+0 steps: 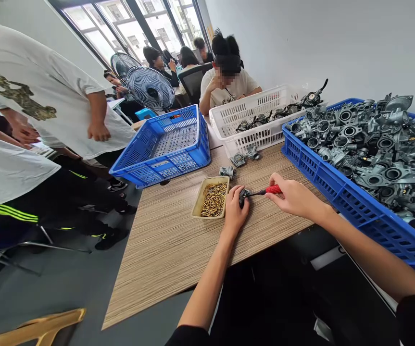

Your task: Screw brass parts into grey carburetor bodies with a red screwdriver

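Observation:
My left hand (236, 207) is closed around a small dark metal part (244, 196) on the wooden table (171, 235). My right hand (289, 196) grips the red handle of a screwdriver (272, 190), whose shaft points left with its tip at the part. Just left of my left hand sits a shallow cream tray (196, 207) holding many small brass pieces (212, 199). Beyond the tray lie several grey metal castings (228, 171), apart from my hands. My fingers hide much of the held part.
A blue crate (164, 168) stands at the far left table edge, a white crate (243, 146) with dark assemblies behind. On the right, a blue crate (337, 194) is heaped with castings. A person (229, 81) sits opposite; people stand left near a fan (149, 89).

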Available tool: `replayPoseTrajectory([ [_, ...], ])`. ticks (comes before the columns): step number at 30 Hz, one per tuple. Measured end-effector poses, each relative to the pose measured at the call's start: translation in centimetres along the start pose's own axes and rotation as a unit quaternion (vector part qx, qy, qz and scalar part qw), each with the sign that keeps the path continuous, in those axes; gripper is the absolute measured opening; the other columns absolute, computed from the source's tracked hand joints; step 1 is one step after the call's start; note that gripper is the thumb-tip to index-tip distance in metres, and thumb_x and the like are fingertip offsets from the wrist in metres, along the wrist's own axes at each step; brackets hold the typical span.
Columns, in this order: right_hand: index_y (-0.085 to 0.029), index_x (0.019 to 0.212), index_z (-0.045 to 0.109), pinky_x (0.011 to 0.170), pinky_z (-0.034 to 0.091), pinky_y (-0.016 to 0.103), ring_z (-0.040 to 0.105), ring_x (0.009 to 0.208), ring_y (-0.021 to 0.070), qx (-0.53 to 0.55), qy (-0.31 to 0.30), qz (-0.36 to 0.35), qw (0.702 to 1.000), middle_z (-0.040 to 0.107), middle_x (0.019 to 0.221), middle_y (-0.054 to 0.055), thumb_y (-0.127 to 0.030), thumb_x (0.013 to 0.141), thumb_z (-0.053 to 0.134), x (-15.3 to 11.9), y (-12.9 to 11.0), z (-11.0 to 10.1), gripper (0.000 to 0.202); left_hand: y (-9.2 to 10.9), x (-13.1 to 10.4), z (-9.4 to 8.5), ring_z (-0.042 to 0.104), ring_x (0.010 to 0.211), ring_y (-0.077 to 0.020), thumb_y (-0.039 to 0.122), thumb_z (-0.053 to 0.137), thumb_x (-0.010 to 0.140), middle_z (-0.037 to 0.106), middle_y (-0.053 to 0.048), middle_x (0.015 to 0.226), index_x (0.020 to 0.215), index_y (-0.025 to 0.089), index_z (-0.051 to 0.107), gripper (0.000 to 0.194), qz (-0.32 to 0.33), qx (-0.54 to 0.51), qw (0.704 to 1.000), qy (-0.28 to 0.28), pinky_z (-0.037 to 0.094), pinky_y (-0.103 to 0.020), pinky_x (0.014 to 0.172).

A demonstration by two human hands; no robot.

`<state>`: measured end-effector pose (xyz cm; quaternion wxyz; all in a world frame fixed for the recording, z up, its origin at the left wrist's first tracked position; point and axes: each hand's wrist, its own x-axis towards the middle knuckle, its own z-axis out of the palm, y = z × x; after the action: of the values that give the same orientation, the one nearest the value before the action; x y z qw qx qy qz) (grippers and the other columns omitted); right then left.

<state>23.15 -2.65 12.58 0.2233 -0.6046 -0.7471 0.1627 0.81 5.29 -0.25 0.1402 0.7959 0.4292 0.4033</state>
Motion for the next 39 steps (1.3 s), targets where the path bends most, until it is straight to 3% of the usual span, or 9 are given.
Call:
replayPoseTrajectory([
  [23,-0.024,0.111,0.048,0.063,0.034,0.027,0.070,0.073,0.0227,-0.004,-0.005,0.004,1.000,0.073,0.083,0.002,-0.033,0.102,0.061,0.02,-0.02,-0.12,0.018,-0.15,-0.01,0.04,0.057,0.133,-0.0283,0.017,0.057,0.093,0.062,-0.013,0.137,0.134,0.021,0.058,0.041,0.002,0.004,1.000,0.002,0.046,-0.047,0.116],
  [31,-0.024,0.106,0.049,0.061,0.029,0.028,0.072,0.076,0.0253,-0.069,-0.007,0.003,0.998,0.075,0.083,0.004,-0.043,0.105,0.059,0.09,-0.02,-0.12,0.022,-0.24,-0.05,0.09,0.057,0.133,-0.0282,0.017,0.054,0.094,0.062,-0.013,0.137,0.133,0.021,0.059,0.040,-0.004,-0.004,1.000,0.003,0.046,-0.048,0.117],
  [39,-0.023,0.112,0.048,0.064,0.032,0.029,0.072,0.082,0.0252,-0.083,-0.014,-0.025,0.996,0.075,0.095,0.006,-0.030,0.102,0.060,-0.17,-0.35,-0.66,0.017,-0.33,-0.03,0.08,0.057,0.134,-0.0285,0.016,0.054,0.094,0.062,-0.013,0.138,0.135,0.022,0.058,0.042,-0.007,-0.005,1.000,-0.001,0.047,-0.048,0.116],
])
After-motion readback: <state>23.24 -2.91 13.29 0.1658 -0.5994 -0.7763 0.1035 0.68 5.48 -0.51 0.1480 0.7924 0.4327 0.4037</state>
